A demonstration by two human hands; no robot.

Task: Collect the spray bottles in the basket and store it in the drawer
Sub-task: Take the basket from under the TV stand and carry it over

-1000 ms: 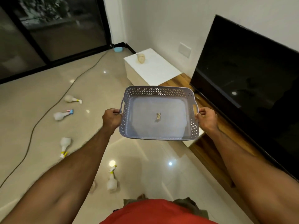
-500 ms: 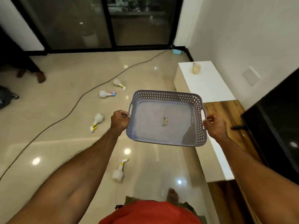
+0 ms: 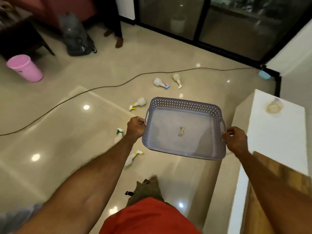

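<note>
I hold a shallow grey-lilac basket (image 3: pixel 184 103) level in front of me. My left hand (image 3: pixel 135 128) grips its left handle and my right hand (image 3: pixel 234 140) grips its right handle. Inside lies only a small scrap (image 3: pixel 181 131). Several white spray bottles lie on the tiled floor: one with a yellow nozzle (image 3: pixel 133 157) just below the basket, one with a green nozzle (image 3: pixel 119 135) beside my left wrist, one (image 3: pixel 139 103) past the basket's left corner, and two farther off, one with a blue tip (image 3: pixel 159 82) and one with a yellow tip (image 3: pixel 177 78).
A long cable (image 3: pixel 101 87) runs across the floor. A pink bucket (image 3: pixel 25 68) and a grey bag (image 3: pixel 76 36) stand at the far left near a person's feet (image 3: pixel 116 39). A white cabinet (image 3: pixel 276 130) with a tape roll (image 3: pixel 273 107) is on the right, beside a wooden top (image 3: pixel 278 186).
My view has swung left, away from the TV wall toward the open floor. The basket stays held in both hands, and more bottles plus the bucket and bag have come into sight.
</note>
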